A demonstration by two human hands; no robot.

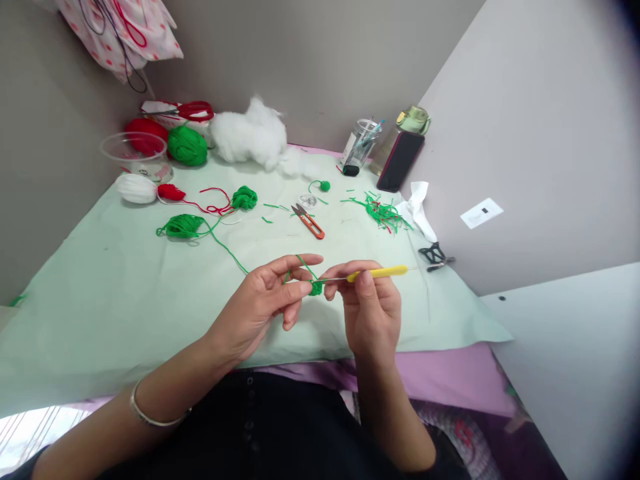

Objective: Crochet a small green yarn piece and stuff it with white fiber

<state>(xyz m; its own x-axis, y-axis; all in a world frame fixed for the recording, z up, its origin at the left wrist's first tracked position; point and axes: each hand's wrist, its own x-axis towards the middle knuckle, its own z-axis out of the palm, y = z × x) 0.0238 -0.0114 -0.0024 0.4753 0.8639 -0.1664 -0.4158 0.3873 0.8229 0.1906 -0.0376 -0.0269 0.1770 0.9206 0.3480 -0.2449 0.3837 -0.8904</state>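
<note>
My left hand (265, 297) pinches a small green crocheted piece (316, 288) between thumb and fingers. Green yarn (231, 253) runs over its raised index finger and back to a loose green skein (183, 226) on the table. In my right hand (373, 307) is a crochet hook (380, 273) with a yellow handle, held near level. The hook's thin metal shaft reaches left to the green piece, where its tip is hard to make out. Beyond my hands lie orange thread snips (309, 221), blades apart, and a second green bundle (245, 198).
White stuffing (250, 133) sits at the back beside a green yarn ball (187, 145), a red yarn ball (146, 136) and a clear tub (150, 168). Green scraps (384, 213) lie right. A phone (401, 161) leans near a glass of pens (360, 147). Walls stand behind and right.
</note>
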